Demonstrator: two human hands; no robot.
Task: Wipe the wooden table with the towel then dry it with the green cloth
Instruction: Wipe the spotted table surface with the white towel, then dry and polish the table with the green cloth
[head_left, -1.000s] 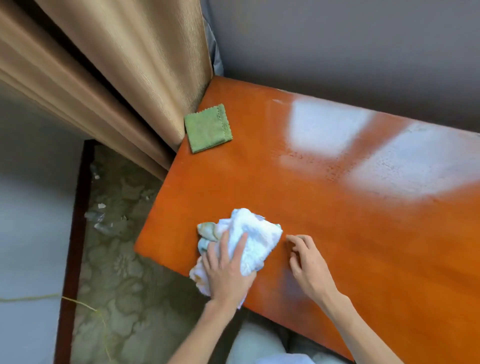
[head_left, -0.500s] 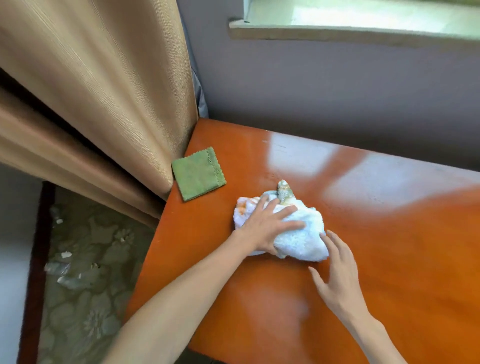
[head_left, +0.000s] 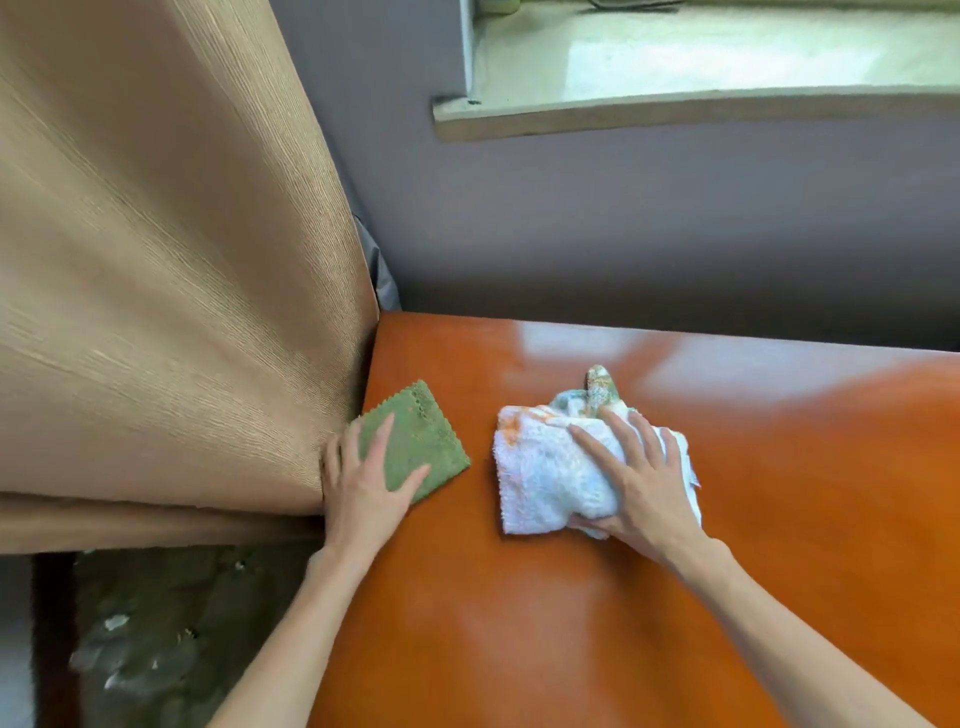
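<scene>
The glossy orange-brown wooden table fills the lower right of the head view. A square green cloth lies flat near the table's left edge. My left hand rests on its near corner with fingers spread, pressing it down rather than gripping it. To the right, the crumpled white towel with coloured patches sits on the table. My right hand lies over the towel's right side, thumb tucked under its near edge, clasping it.
A tan curtain hangs against the table's left edge, touching my left hand. A grey wall borders the far edge, with a window sill above. Patterned floor lies left of the table.
The towel passed from my left hand to my right hand. My left hand moved left onto the green cloth. The view tilted up toward the wall and sill.
</scene>
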